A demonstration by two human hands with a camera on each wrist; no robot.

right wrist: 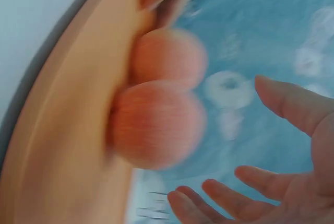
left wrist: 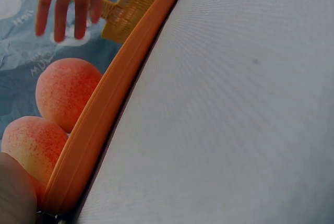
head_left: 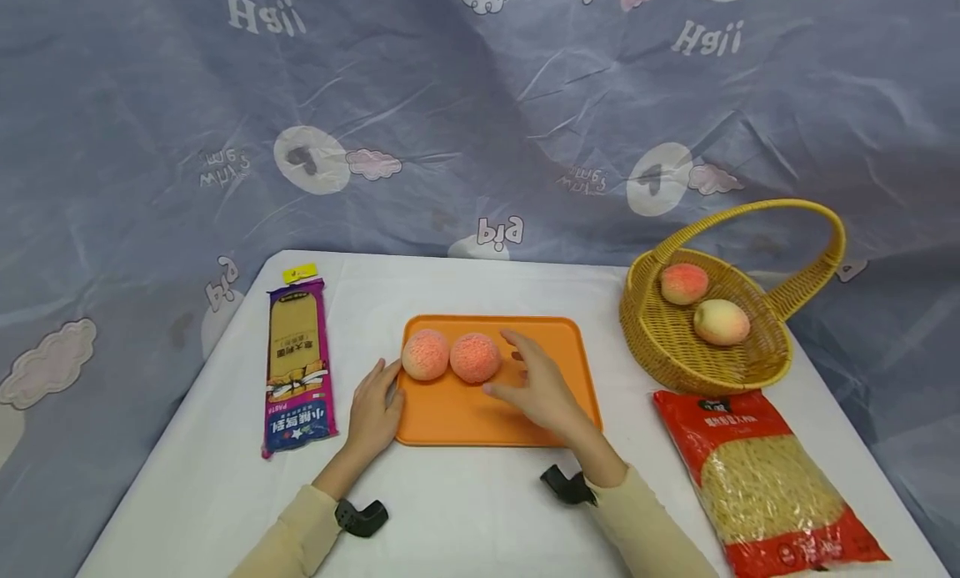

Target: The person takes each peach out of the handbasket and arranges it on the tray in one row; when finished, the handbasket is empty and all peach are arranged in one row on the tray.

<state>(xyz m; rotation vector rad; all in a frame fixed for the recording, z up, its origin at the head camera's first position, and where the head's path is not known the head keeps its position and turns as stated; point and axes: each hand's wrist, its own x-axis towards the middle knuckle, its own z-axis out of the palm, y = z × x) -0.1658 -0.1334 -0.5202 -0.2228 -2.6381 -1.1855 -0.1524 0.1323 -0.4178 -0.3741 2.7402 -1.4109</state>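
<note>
Peaches (head_left: 426, 354), two round, rough-skinned, pink-orange ones, sit side by side on the upper left of a flat rectangular orange tray (head_left: 480, 415). Neither is gripped. The left hand (head_left: 372, 411) rests at the tray's left edge, fingers loosely extended beside the nearer peach; contact with it cannot be told. The right hand (head_left: 543, 386) hovers over the tray, thumb and fingers spread apart and holding nothing, near the other peach. Progress, as a judgement: the pair is placed together, with no lift under way. Beyond, a yellow woven basket (head_left: 651, 353) with an arched handle holds a reddish fruit (head_left: 684, 283) and a pale yellow fruit (head_left: 722, 322); whether more remains to be moved is unclear.
</note>
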